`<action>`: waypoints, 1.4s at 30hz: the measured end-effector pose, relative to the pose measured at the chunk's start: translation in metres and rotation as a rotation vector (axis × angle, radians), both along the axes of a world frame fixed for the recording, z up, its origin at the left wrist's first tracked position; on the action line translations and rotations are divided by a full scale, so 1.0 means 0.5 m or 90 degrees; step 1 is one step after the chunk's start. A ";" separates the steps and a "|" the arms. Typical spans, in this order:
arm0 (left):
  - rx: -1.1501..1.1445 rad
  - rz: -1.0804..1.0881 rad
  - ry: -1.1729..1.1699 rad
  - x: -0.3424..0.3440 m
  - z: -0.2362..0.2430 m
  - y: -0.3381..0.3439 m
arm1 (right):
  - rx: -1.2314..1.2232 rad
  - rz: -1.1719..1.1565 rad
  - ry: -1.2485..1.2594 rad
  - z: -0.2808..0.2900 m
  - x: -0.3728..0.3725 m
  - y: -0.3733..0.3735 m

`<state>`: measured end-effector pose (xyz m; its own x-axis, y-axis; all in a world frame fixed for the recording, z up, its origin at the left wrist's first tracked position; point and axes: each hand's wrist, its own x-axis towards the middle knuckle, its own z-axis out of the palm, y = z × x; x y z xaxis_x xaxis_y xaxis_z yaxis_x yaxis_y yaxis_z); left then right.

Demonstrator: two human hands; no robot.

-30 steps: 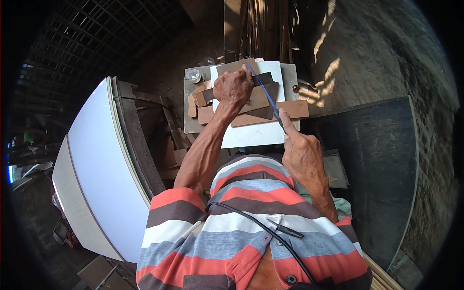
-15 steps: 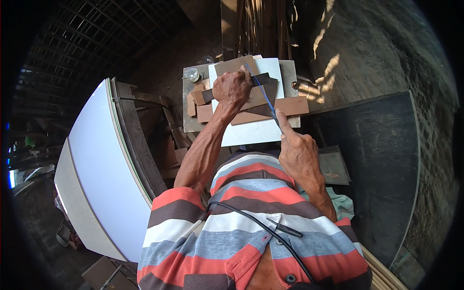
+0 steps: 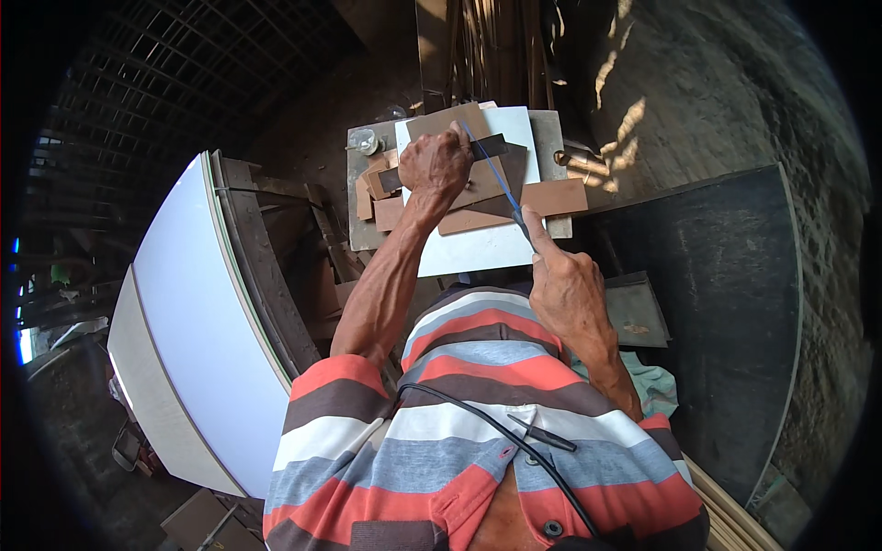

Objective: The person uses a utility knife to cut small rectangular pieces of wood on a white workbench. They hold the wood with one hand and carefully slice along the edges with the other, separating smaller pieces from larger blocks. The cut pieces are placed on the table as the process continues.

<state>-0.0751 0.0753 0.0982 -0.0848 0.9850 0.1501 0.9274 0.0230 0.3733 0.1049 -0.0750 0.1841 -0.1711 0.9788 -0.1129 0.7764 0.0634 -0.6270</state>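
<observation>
My right hand [image 3: 568, 283] is wrapped round the dark grip of a long, narrow blue blade [image 3: 497, 171], its index finger stretched along the top. The blade slants up and left across several brown boards [image 3: 452, 121], its far end next to the fingers of my left hand [image 3: 435, 163]. That left hand is closed in a fist over the boards; whatever it grips is hidden beneath it. Under the blade lie a dark strip [image 3: 492, 147] and a brown piece [image 3: 483, 184]. A longer brown board [image 3: 554, 196] lies crosswise nearer to me, on a white sheet [image 3: 478, 255].
The pieces rest on a small grey table [image 3: 547, 138] with a glass jar [image 3: 365, 141] at its far left. Small brown offcuts [image 3: 365, 198] sit along the left side. A large white panel [image 3: 197, 303] leans at left, a dark board [image 3: 726, 294] at right.
My left hand has shifted very slightly left. The blade and my right hand stay in nearly the same place, and the boards have hardly moved.
</observation>
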 end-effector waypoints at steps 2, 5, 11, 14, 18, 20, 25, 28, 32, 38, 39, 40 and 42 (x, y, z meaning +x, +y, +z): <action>0.000 0.003 -0.015 0.018 0.008 0.001 | 0.001 -0.020 -0.022 -0.013 -0.015 0.044; 0.025 -0.006 0.009 0.000 0.017 0.000 | -0.043 -0.011 -0.028 0.002 -0.012 0.039; 0.010 0.000 0.006 0.009 -0.002 -0.006 | -0.032 -0.034 -0.022 -0.015 -0.014 0.060; 0.019 0.012 0.017 0.002 -0.001 0.005 | -0.045 -0.023 -0.007 0.007 -0.013 0.035; 0.017 -0.004 -0.003 0.015 0.003 0.001 | -0.049 -0.029 -0.032 0.005 -0.013 0.043; 0.045 0.020 0.021 0.005 -0.001 -0.001 | -0.054 -0.013 -0.005 0.016 -0.003 0.015; 0.072 -0.019 0.032 0.027 -0.011 -0.007 | -0.058 -0.031 -0.047 0.009 -0.017 0.040; 0.075 0.003 0.040 -0.002 -0.020 0.010 | -0.019 0.011 -0.007 0.016 0.007 0.012; 0.107 -0.030 0.048 0.030 -0.018 0.010 | -0.062 -0.019 -0.067 0.015 -0.014 0.039; 0.092 -0.018 0.045 0.021 -0.022 0.016 | -0.019 -0.014 -0.051 -0.013 -0.012 0.060; 0.105 -0.031 0.034 0.030 -0.018 0.013 | -0.001 -0.026 -0.056 -0.025 -0.016 0.074; 0.065 -0.015 0.005 0.026 -0.017 0.012 | -0.002 -0.024 -0.042 -0.025 -0.008 0.067; 0.040 0.011 0.039 0.004 -0.024 0.020 | -0.055 -0.007 -0.026 0.001 0.002 0.038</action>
<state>-0.0732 0.0853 0.0861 -0.0913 0.9718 0.2174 0.9480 0.0179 0.3177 0.1057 -0.0560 0.1845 -0.1539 0.9669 -0.2035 0.8016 0.0017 -0.5978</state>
